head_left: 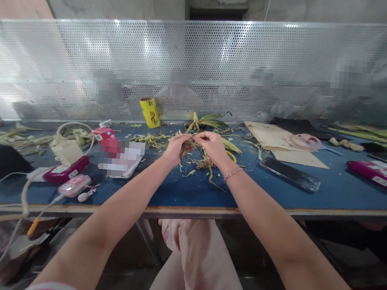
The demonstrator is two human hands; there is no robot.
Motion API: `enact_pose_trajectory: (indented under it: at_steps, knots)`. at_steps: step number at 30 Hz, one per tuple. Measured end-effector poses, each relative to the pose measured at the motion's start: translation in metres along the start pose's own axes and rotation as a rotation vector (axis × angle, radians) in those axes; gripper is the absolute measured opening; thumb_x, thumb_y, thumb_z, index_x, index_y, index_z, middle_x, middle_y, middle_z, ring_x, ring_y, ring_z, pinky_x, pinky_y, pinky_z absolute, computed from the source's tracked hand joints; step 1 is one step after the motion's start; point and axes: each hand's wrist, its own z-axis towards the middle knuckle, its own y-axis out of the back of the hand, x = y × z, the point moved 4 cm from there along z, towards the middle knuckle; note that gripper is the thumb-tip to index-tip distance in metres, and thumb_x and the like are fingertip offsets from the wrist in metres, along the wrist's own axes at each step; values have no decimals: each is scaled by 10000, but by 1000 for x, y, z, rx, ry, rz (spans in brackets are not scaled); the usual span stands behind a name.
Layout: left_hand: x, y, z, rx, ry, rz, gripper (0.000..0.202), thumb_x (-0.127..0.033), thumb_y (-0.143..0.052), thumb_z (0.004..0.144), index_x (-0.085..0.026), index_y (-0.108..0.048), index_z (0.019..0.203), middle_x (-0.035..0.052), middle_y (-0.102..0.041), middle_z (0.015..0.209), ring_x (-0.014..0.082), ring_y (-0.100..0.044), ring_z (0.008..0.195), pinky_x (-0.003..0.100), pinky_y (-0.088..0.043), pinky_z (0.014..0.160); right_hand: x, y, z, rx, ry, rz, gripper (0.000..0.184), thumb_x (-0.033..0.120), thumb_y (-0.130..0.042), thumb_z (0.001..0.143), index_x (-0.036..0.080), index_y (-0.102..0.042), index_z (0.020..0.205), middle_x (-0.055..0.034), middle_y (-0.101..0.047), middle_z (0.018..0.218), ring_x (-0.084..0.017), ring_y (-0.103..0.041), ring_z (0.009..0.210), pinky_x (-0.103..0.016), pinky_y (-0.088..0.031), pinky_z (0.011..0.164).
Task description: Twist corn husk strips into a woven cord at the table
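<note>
Both hands come together over the blue tabletop (182,198). My left hand (177,147) is closed, with fingers curled round a thin piece of plant stem or leaf (182,151). My right hand (212,147), a bracelet at its wrist, pinches toward the same piece, its fingertips almost touching the left ones. The fingers partly hide what is held. Below and beside the hands lie loose plant scraps (205,164). Just behind them is a bunch of long green leaves (212,120), pale at the base. Something yellow and curved (231,156) shows beside the right hand.
A yellow can-like container (150,113) stands by the perforated metal screen (207,61). To the left are a red carton (106,141), a white packet (134,158) and a pink device (74,185) with a cable. On the right lie a dark phone (290,174) and cardboard (274,140).
</note>
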Motion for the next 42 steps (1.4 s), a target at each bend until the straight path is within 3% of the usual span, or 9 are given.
enact_pose_trajectory:
  at_steps: [4,10,14,17,21,25,28,33,42]
  knots:
    - [-1,6,3,-104,-53,-15,179,-243,-677,633,-135,-535,623,-19,-547,555,71,-508,506,237,-470,579,0,2,0,-43,-24,-26,152,305,-631,640,158,-642,673,-34,-627,647,-129,-529,592,-292,-428,599]
    - [-6,10,6,-119,-65,-58,258,-366,-643,662,-145,-550,567,-6,-555,534,74,-499,494,219,-414,546,-4,2,0,-34,-33,-4,168,319,-646,629,154,-632,658,-25,-608,630,-120,-512,590,-277,-412,583]
    - [-13,13,9,-16,37,-98,393,-511,-545,712,-150,-552,556,33,-568,546,109,-530,532,246,-431,563,-10,1,3,-8,-29,96,170,322,-652,632,158,-618,660,-15,-590,627,-114,-505,590,-279,-408,599]
    - [-18,15,12,86,37,-80,335,-452,-585,708,-148,-541,575,25,-564,567,100,-540,564,229,-437,592,-13,0,5,28,-24,156,171,321,-659,631,161,-607,661,-8,-583,644,-107,-500,605,-278,-407,625]
    - [-22,15,12,159,-36,33,226,-283,-668,662,-141,-508,590,-19,-503,530,69,-502,534,197,-413,569,-16,2,7,118,1,177,195,340,-679,623,160,-609,658,-9,-586,668,-104,-496,632,-273,-402,654]
    - [-24,14,10,231,-124,134,185,-231,-684,641,-139,-523,641,-46,-442,501,42,-438,486,181,-380,532,-20,8,10,138,-19,200,209,340,-703,597,158,-613,645,-15,-591,675,-108,-499,645,-272,-397,662]
    - [-24,17,11,215,-141,247,173,-245,-692,627,-136,-571,687,-65,-399,478,25,-353,430,177,-301,463,-21,11,10,155,-28,211,196,326,-705,592,159,-607,620,-14,-585,662,-107,-492,632,-273,-392,654]
    - [-24,21,15,202,-200,513,177,-260,-706,586,-120,-608,631,-30,-488,530,38,-390,480,199,-291,490,-21,12,10,184,-45,209,172,294,-697,597,155,-596,598,-9,-571,648,-101,-483,621,-275,-382,653]
    - [-31,19,10,74,-342,858,152,-296,-571,698,-145,-573,681,-42,-458,504,61,-388,478,204,-285,503,-18,11,8,244,-44,68,144,276,-674,600,154,-598,607,-14,-589,671,-116,-497,658,-295,-384,703]
